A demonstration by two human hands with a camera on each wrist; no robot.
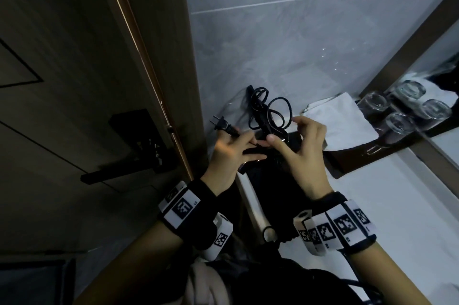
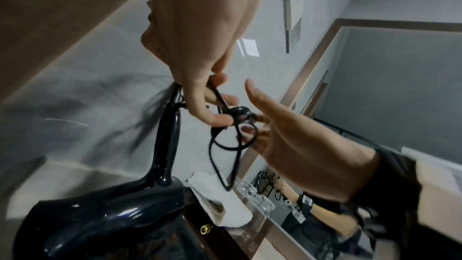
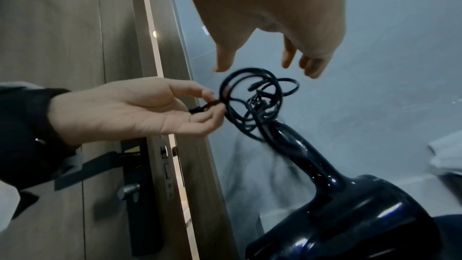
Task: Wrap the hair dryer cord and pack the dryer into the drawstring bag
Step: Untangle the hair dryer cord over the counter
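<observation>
The black hair dryer stands with its handle pointing up against the grey wall, its body low over the black drawstring bag on the counter. Loose loops of its cord bunch around the handle's top. My left hand pinches the cord just behind the two-pin plug, which sticks out to the left. My right hand hovers by the cord loops with thumb and fingers spread, gripping nothing. Most of the dryer's body is hidden behind my hands in the head view.
A wooden door with a black lever handle stands close on the left. A folded white towel and several upturned glasses sit on a dark tray by the mirror at the right. The white counter extends to the right.
</observation>
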